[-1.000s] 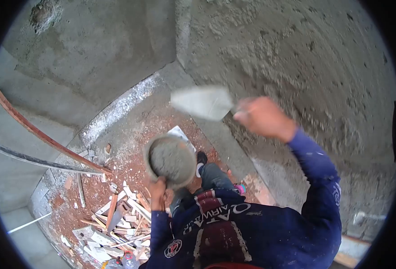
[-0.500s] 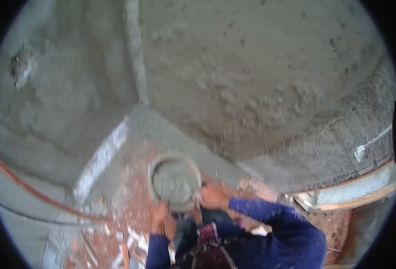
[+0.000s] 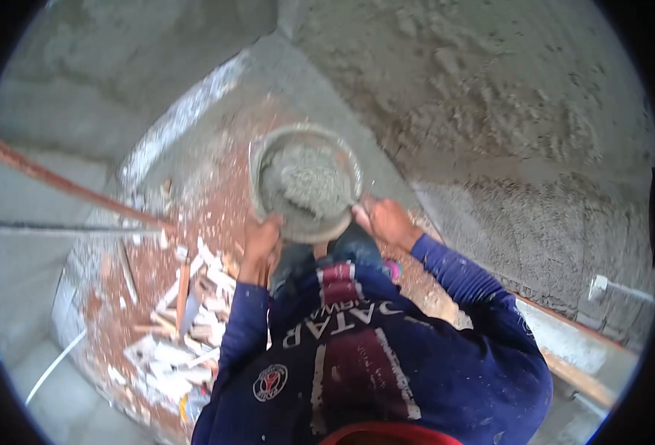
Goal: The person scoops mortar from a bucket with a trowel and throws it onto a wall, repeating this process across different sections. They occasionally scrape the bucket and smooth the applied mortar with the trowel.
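A round basin [image 3: 264,211] with wet grey mortar [image 3: 309,178] in it is held in front of my body. My left hand [image 3: 262,239] grips its rim at the near left, fingers closed over the edge. On the right side of the rim my right hand [image 3: 385,221] is closed on it too. The mortar lies heaped toward the middle and right of the basin. My lower legs and feet are partly hidden beneath the basin and my shirt.
Wall faces with wet plaster [image 3: 483,111] rise ahead and to the right. Broken wood scraps and rubble [image 3: 186,319] lie on the reddish floor at left. A reddish pole [image 3: 68,185] slants in from the left. A wooden board [image 3: 576,374] is at lower right.
My view has tilted down and turned, so the basin and both hands appear higher in the picture. More of my shirt and the debris shows. Both hands still grip the rim.
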The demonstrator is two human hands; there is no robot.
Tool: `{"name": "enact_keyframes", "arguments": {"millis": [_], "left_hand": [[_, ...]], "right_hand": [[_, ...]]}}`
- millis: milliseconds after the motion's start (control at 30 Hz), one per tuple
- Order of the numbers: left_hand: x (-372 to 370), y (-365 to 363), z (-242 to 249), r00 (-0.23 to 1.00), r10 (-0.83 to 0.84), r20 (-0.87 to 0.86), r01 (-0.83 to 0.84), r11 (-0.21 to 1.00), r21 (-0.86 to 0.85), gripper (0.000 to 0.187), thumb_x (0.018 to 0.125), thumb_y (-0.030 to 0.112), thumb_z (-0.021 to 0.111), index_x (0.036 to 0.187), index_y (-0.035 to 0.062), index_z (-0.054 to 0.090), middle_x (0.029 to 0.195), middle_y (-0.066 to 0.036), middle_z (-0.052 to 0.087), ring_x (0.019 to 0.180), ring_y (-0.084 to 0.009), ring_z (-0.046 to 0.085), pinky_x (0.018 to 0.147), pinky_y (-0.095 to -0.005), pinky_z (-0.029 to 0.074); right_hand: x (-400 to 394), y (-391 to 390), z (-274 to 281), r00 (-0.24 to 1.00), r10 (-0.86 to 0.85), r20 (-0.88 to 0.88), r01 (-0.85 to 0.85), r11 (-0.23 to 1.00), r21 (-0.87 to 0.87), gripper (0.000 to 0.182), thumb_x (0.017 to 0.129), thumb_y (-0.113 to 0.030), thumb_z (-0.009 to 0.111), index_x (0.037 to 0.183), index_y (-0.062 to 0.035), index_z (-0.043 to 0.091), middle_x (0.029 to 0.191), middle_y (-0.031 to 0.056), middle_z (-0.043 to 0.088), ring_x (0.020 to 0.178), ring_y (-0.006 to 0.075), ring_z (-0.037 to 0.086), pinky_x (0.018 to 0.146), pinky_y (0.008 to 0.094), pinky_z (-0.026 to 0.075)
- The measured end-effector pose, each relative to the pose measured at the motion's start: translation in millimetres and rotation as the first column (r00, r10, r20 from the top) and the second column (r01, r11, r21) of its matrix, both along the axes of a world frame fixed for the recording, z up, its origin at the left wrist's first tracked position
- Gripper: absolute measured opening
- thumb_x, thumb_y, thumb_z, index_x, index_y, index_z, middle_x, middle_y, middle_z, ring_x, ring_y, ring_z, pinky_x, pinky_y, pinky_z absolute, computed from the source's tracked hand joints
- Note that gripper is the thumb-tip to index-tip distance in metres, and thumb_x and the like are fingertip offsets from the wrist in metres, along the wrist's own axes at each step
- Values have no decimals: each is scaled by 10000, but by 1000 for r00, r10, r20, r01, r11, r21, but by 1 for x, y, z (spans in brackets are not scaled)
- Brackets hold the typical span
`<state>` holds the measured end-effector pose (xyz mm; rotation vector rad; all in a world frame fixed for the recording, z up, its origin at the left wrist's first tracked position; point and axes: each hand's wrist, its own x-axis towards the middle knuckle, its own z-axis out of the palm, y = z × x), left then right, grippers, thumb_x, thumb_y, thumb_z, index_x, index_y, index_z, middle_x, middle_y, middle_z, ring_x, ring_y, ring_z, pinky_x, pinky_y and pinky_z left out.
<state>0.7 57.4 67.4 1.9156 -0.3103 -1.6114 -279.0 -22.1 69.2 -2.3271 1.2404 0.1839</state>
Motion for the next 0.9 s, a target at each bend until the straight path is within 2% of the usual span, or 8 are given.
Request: {"name": "enact_keyframes", "arguments": {"millis": [67, 133, 400, 467, 500, 567, 733, 900], "left_hand": [[-10, 7, -9, 999, 32, -24, -33, 998, -59, 264, 824, 76, 590, 1058, -42, 623, 868, -109, 681, 715, -184, 647, 579, -340, 513], [-22, 1, -26, 957, 279, -75, -280, 831, -481, 281, 814, 5, 556, 1084, -41, 615, 902, -99, 688, 773, -188, 659, 641, -324, 524], [-36, -13, -52, 874, 484, -44, -460, 794, -396, 242, 812, 13, 553, 1035, -35, 634, 861, -75, 680, 729, -187, 641, 644, -309, 518], [-42, -18, -36, 874, 485, 13, -470, 853, -228, 191, 821, 42, 560, 979, -32, 638, 853, -86, 663, 709, -186, 631, 613, -303, 512], [-40, -39, 21, 937, 331, 113, -346, 923, 166, 195, 825, 70, 574, 976, -39, 630, 887, -105, 653, 712, -193, 625, 595, -311, 519], [-52, -23, -38, 725, 660, -196, -684, 724, -90, 367, 793, 27, 606, 1139, -96, 597, 1018, -145, 667, 841, -228, 661, 678, -321, 540], [-50, -6, -58, 717, 697, -8, -685, 703, -192, 492, 766, 4, 560, 1254, -41, 522, 970, -103, 647, 709, -210, 619, 575, -323, 502], [-47, -16, -39, 662, 737, 134, -733, 675, -88, 458, 725, -12, 567, 1181, -48, 553, 934, -87, 640, 684, -194, 592, 552, -320, 472]], "right_hand": [[-2, -3, -3, 999, 32, 12, -32, 999, -3, 354, 931, -336, 572, 903, 8, 650, 704, 258, 637, 639, 450, 630, 619, 508, 522], [5, -16, -1, 998, 61, 31, -59, 996, -64, 436, 936, -361, 553, 746, 13, 672, 655, 271, 620, 602, 440, 630, 601, 508, 527], [17, -82, -7, 989, 123, 83, -126, 992, 27, 373, 938, -308, 537, 797, 10, 672, 776, 254, 660, 744, 430, 653, 707, 511, 526], [19, -98, -12, 980, 186, 74, -190, 980, 52, 339, 941, -286, 532, 828, 1, 671, 783, 244, 665, 736, 420, 659, 706, 509, 531], [19, -108, -15, 975, 215, 55, -218, 974, 61, 306, 943, -265, 527, 860, -8, 671, 789, 235, 670, 729, 409, 666, 706, 507, 535], [22, -127, -28, 883, 461, -85, -466, 883, -58, 269, 934, -247, 526, 862, -28, 667, 790, 216, 679, 708, 383, 678, 678, 513, 542], [57, -122, 50, 849, 351, 395, -428, 895, 126, 311, 923, -310, 573, 861, -5, 592, 698, 225, 624, 646, 407, 654, 580, 490, 534], [59, -145, 93, 666, 307, 680, -684, 615, 393, 413, 902, -398, 611, 815, 4, 568, 700, 183, 608, 640, 303, 619, 620, 444, 479]]}}
